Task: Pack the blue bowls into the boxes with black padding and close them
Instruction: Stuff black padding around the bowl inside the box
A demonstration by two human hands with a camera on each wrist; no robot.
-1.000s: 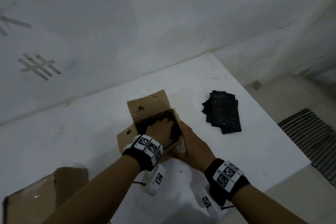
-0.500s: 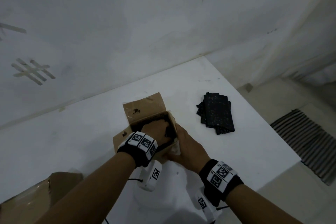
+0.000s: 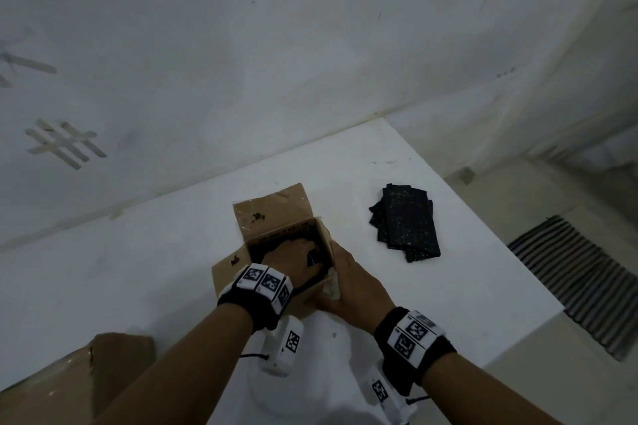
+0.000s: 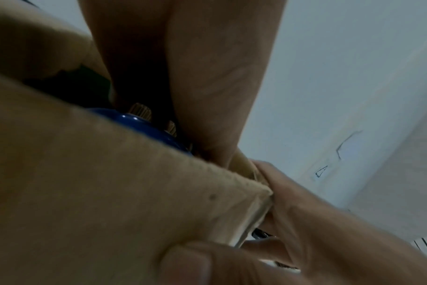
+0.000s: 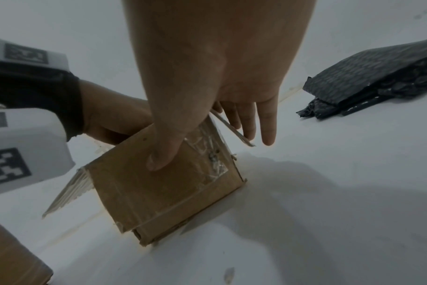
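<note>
A small open cardboard box point(image 3: 272, 210) stands on the white table, lined with black padding point(image 3: 312, 229). My left hand point(image 3: 293, 259) reaches down inside it. In the left wrist view its curled fingers sit on a glossy blue bowl point(image 4: 144, 123) just behind the box wall point(image 4: 110, 192). My right hand point(image 3: 348, 283) clasps the box's near right corner. In the right wrist view its thumb point(image 5: 163, 154) lies on the near wall of the box point(image 5: 163, 202) and its fingers run straight along the right side. Most of the bowl is hidden.
A stack of black padding sheets point(image 3: 407, 224) lies to the right of the box, also seen in the right wrist view point(image 5: 378, 81). A second cardboard box point(image 3: 69, 379) sits at the near left. The table's right edge point(image 3: 500, 252) drops to the floor.
Both hands stay at the box, the left one still inside it. Only the head view has shifted a little.
</note>
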